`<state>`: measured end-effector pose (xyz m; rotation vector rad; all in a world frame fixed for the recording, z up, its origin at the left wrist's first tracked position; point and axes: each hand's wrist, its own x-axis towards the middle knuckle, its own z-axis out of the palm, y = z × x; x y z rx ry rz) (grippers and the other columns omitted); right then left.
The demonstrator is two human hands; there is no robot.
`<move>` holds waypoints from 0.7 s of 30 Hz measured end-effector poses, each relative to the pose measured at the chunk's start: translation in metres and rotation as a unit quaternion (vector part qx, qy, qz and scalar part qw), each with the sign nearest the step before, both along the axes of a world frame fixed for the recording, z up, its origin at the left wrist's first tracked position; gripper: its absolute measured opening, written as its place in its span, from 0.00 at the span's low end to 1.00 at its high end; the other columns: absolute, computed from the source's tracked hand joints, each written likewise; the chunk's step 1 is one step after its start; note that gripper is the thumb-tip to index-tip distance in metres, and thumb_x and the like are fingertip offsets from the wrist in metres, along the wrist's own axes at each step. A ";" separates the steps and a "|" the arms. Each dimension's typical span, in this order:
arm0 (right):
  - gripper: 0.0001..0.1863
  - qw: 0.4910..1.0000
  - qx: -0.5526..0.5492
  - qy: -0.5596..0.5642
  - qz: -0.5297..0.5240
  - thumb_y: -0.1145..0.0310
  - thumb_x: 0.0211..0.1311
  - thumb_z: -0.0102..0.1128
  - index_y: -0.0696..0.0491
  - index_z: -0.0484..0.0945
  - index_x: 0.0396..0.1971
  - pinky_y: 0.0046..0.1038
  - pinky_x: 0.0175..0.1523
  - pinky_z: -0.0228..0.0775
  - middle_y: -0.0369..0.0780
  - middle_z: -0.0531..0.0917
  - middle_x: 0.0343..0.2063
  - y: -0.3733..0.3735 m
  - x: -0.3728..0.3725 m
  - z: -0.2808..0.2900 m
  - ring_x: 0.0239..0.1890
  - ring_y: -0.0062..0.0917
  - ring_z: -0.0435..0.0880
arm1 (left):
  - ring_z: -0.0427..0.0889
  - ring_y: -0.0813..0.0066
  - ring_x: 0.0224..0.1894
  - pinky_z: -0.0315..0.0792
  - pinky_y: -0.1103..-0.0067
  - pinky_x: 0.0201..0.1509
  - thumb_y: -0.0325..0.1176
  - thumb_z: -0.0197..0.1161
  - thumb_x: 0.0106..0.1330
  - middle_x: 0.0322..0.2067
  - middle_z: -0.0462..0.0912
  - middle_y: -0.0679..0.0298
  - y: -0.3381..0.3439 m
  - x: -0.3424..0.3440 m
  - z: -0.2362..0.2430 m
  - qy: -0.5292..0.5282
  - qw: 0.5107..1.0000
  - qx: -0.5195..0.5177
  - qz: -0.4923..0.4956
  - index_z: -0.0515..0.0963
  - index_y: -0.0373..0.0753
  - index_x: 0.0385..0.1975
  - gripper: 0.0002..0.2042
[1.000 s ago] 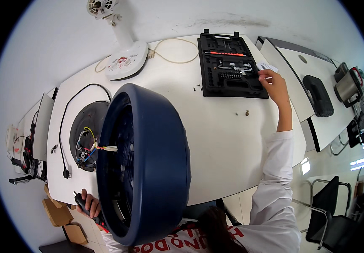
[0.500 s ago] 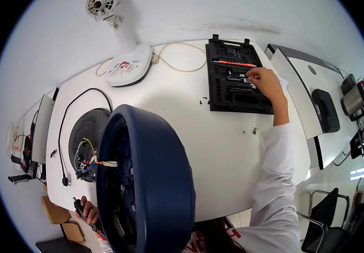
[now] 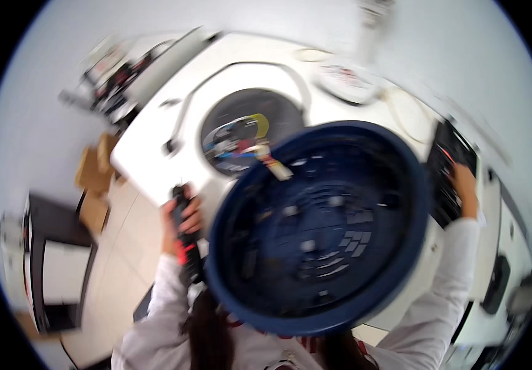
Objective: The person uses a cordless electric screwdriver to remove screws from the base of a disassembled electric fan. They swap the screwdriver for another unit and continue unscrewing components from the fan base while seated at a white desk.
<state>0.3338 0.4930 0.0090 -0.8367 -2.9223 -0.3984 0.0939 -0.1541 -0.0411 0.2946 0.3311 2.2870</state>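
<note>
My left hand [image 3: 181,217] is wrapped round a black and red screwdriver [image 3: 188,251], a thick-bodied one held beside the table edge with its tip up. My right hand [image 3: 464,185] reaches over the black tool case [image 3: 443,203] at the far right; motion blur hides what its fingers do. Between my arms a large dark-blue plastic tub [image 3: 417,246] stands tilted, its slotted inside showing. Behind it lies a dark round base [image 3: 266,102] with loose coloured wires [image 3: 260,126] and a white connector [image 3: 278,169] near the tub's rim.
A white appliance stand [image 3: 346,83] is at the back of the white table [image 3: 149,145]. A black power cord [image 3: 183,117] curves round the base. Cardboard boxes [image 3: 93,163] and a dark cabinet [image 3: 62,259] stand on the left floor. A side table is at right.
My view has swung left, so the table appears shifted right and turned. More of the tub's inside and my left arm show. The screwdriver stays in my left hand; my right remains at the case.
</note>
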 end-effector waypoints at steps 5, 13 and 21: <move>0.06 0.992 0.021 0.122 -0.017 0.71 0.56 0.53 0.55 0.72 0.34 0.36 0.36 0.69 0.45 0.80 0.28 -0.054 0.008 0.054 0.32 0.39 0.79 | 0.69 0.76 0.13 0.67 0.83 0.16 0.35 0.65 0.50 0.21 0.69 0.60 -0.004 0.025 0.052 0.182 0.977 -0.107 -0.011 0.64 0.34 0.37 0.20; 0.12 0.767 -0.310 0.543 0.145 0.72 0.62 0.49 0.58 0.69 0.45 0.26 0.56 0.63 0.46 0.77 0.41 -0.278 0.024 0.173 0.47 0.28 0.75 | 0.76 0.77 0.23 0.68 0.83 0.29 0.28 0.64 0.45 0.23 0.74 0.65 -0.020 0.053 0.125 0.506 0.840 -0.194 -0.008 0.71 0.35 0.33 0.14; 0.09 0.539 -0.625 0.452 0.339 0.80 0.45 0.61 0.63 0.76 0.30 0.31 0.43 0.74 0.51 0.80 0.32 -0.533 -0.010 0.130 0.35 0.34 0.81 | 0.78 0.63 0.28 0.71 0.78 0.31 0.28 0.67 0.39 0.28 0.77 0.61 -0.037 0.098 0.143 0.671 0.704 -0.229 0.027 0.73 0.36 0.31 0.17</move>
